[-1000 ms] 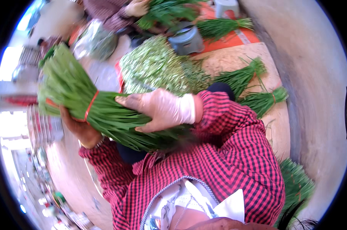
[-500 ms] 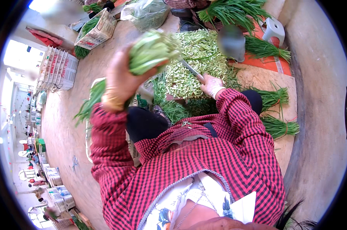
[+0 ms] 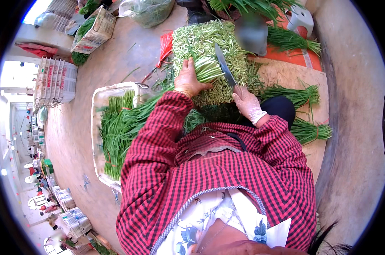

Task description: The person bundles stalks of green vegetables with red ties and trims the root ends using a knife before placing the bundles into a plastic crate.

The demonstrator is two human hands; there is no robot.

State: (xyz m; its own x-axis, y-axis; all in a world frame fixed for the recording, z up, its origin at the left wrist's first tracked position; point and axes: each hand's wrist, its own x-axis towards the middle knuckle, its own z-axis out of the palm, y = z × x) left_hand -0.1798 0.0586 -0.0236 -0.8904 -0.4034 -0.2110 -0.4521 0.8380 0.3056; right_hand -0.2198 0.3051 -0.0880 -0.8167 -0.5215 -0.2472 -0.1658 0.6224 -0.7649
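Note:
My left hand is closed around a bunch of green chives. The pale stalk ends point right, and the long leaves trail back under my left forearm toward a white crate. Beneath the bunch spreads a thick heap of short cut stalk pieces. In a thin glove, my right hand grips a knife by its handle. Its blade points away from me over the heap, just right of the stalk ends; I cannot tell whether they touch.
Tied chive bundles fill the crate. More bundles lie on a board to my right, beside the wall. Red ties hang left of the heap. A white stool and a large plastic bag are farther off.
My left hand has come down from a raised position, bringing the bunch onto the heap. My right hand has shifted slightly right and nearer me, and the knife blade now points more straight ahead.

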